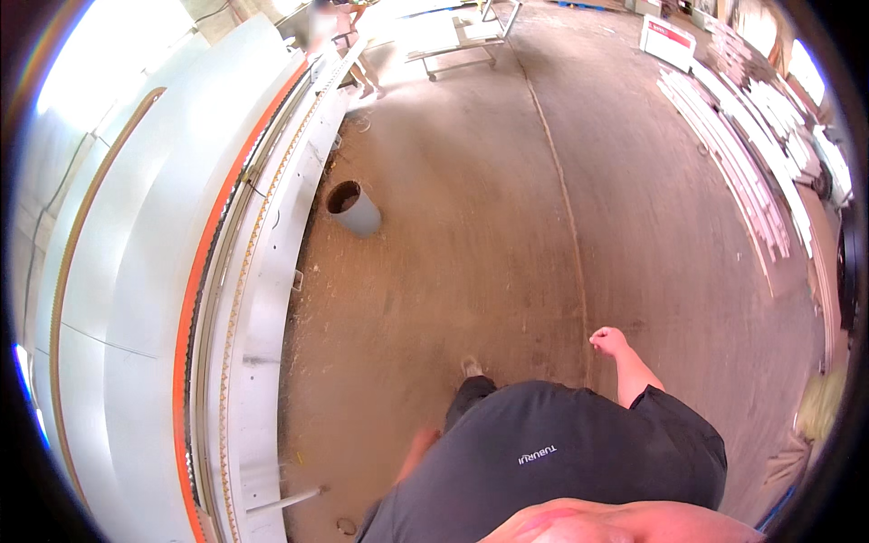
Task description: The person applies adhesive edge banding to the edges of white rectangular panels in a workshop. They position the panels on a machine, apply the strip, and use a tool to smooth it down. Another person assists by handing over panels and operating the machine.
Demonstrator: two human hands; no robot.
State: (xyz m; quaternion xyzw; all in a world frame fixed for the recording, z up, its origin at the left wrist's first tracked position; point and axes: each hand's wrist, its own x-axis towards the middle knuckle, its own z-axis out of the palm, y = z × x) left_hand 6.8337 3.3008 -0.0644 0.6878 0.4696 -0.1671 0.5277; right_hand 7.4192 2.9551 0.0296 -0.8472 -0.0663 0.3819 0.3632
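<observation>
My right hand (608, 340) hangs out to the right of my body above the bare floor (507, 226). Its fingers are curled in, and nothing shows in them. Low on the left side of my dark shirt (579, 443), my left hand (422, 445) is smeared by motion and partly hidden, so its fingers cannot be made out. Neither hand touches anything that I can see. One shoe (472, 366) shows ahead of the shirt.
A long white machine (154, 271) with an orange strip (192, 290) runs down the left. Beside it stands a grey cylindrical bin (360, 217). A person (348, 36) and a wheeled cart (457, 45) are far ahead. Long pale boards (738, 167) lie stacked on the right.
</observation>
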